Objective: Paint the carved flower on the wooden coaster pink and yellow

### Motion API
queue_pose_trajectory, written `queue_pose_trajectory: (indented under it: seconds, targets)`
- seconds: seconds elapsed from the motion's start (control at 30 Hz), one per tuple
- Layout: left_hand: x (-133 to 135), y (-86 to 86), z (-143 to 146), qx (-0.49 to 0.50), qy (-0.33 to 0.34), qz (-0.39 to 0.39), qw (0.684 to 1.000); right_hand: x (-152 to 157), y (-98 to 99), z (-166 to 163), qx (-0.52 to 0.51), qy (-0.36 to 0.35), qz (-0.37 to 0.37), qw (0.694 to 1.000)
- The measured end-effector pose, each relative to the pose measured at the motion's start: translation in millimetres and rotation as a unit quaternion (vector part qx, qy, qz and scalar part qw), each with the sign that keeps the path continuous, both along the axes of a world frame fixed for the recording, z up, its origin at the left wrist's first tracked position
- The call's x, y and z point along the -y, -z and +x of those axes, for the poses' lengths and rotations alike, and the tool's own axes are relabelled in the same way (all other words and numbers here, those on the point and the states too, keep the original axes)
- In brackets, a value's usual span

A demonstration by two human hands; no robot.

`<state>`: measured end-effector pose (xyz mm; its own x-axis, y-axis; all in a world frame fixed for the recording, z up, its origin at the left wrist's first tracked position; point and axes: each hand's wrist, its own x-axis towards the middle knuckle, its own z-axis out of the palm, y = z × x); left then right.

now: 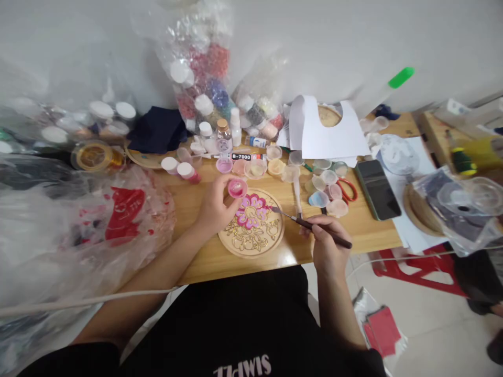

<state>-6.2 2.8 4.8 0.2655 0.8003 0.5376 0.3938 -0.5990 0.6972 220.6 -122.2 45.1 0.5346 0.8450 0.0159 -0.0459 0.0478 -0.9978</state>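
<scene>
A round wooden disc (251, 230) with gold outlines and a pink-and-purple filled flower lies at the front of the wooden table (196, 256). My left hand (214, 207) is closed around a small pink cup (237, 188), held at the disc's upper left edge. My right hand (326, 238) pinches a thin dark-handled tool (310, 225). The tool's metal tip points left and reaches the disc's right rim beside the flower.
Several small cups of coloured powder (326, 186) sit behind the disc, with red scissors (348, 189), a dark phone (378, 188), small bottles (223, 133) and a B-7000 glue tube (245, 156). Plastic bags (78, 225) crowd the left. A red stool (416, 269) stands right.
</scene>
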Motion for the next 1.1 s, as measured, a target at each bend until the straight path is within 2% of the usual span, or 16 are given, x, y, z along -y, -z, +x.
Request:
queue_pose_trajectory:
  seconds: [0.4,1.1]
  targets:
    - [4.7,-5.7,2.8,-0.003,0.01,-0.051,0.999,2.8,4.6,1.5,0.079,-0.023,-0.027,0.996]
    - [4.8,-3.5,3.4,-0.002,0.019,-0.056,0.998,3.2,-1.1,-1.2,0.127,-0.043,-0.04,0.99]
